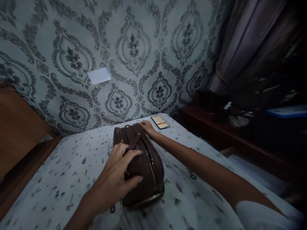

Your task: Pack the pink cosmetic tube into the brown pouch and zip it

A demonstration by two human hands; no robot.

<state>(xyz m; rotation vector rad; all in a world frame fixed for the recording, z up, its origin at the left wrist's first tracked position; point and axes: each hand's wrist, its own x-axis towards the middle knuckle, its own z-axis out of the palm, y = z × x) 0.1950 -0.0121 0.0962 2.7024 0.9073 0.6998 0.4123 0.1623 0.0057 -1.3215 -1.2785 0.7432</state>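
Observation:
A dark brown zippered bag lies on a bed with a pale leaf-patterned sheet. My left hand rests on the near top of the bag, fingers curled around its strap or handle. My right hand reaches across to the bag's far end and touches it there, near the zipper's end. A phone with its screen lit lies on the sheet just beyond my right hand.
A wall with damask wallpaper stands behind the bed, with a white card on it. A wooden headboard is at the left. A dark cluttered shelf and curtains are at the right.

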